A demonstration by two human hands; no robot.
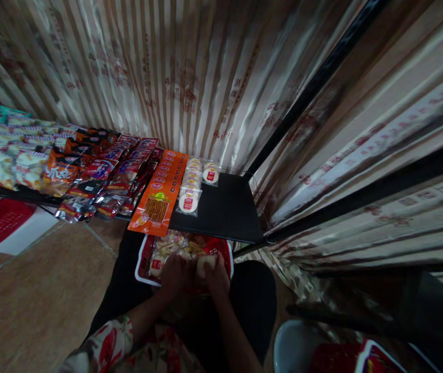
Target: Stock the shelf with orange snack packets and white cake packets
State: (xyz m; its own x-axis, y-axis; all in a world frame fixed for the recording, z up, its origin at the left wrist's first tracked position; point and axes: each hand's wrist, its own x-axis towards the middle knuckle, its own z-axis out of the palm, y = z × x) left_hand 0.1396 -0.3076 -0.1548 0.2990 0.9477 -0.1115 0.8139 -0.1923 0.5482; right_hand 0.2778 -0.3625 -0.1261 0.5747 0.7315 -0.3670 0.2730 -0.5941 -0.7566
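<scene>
My left hand point(173, 275) and my right hand point(217, 275) are both down in a red and white bag point(144, 259) of wrapped round white cakes that rests on my lap. The right hand's fingers curl round one pale cake packet point(205, 263). The left hand's fingers are closed among the packets, and what they hold is hidden. Just beyond the bag is a black shelf point(229, 210) with a short row of the same white cake packets point(190, 186) laid out on it. An orange snack pack row point(161, 194) lies beside them on the left.
Rows of dark red, orange and pale snack packets point(89, 171) fill the shelf to the left. Striped, shiny curtain-like sheeting point(190, 77) hangs behind and to the right. Brown tiled floor point(43, 300) lies left; a white stool or bucket point(295, 347) and red bag sit lower right.
</scene>
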